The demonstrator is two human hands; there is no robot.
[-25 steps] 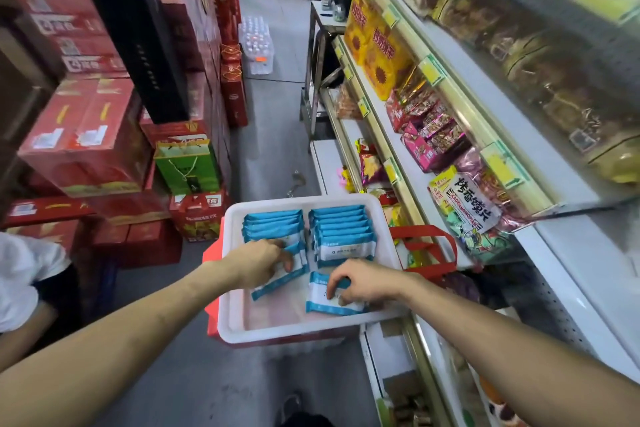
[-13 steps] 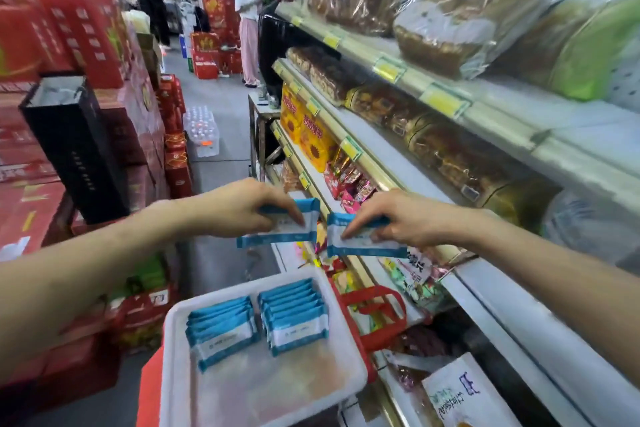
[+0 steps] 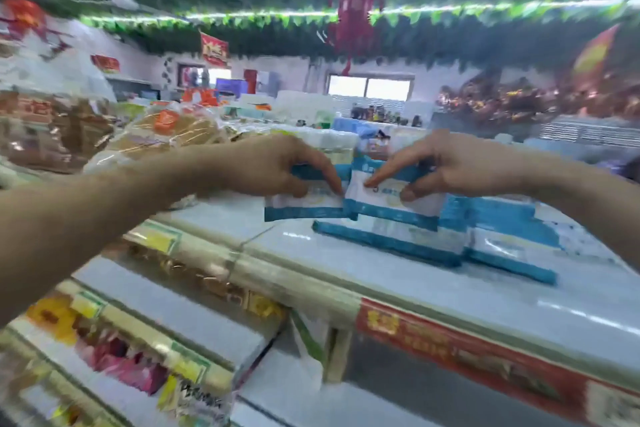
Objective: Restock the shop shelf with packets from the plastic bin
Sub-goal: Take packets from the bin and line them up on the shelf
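Motion blur throughout. Nearest, below both forearms: lower shelves with yellow price tags and pink and yellow snack bags. Under the right wrist, a red strip runs along the front edge of the top shelf. Above that shelf, both arms are stretched forward. Left hand pinches a blue-and-white packet, the left packet, by its upper edge, fingers curled over the top, and the packet hangs face-on below the fingers. Right hand pinches the right packet, with its thumb on the face and its forefinger along the top. The two packets meet edge to edge between the hands. Directly beneath the right hand, a stack of the same packets lies flat on the shelf; can't tell if the right packet touches it. Beyond the left forearm: bread bags. Far past both hands: a window, then overhead a leafy garland and a red ornament.
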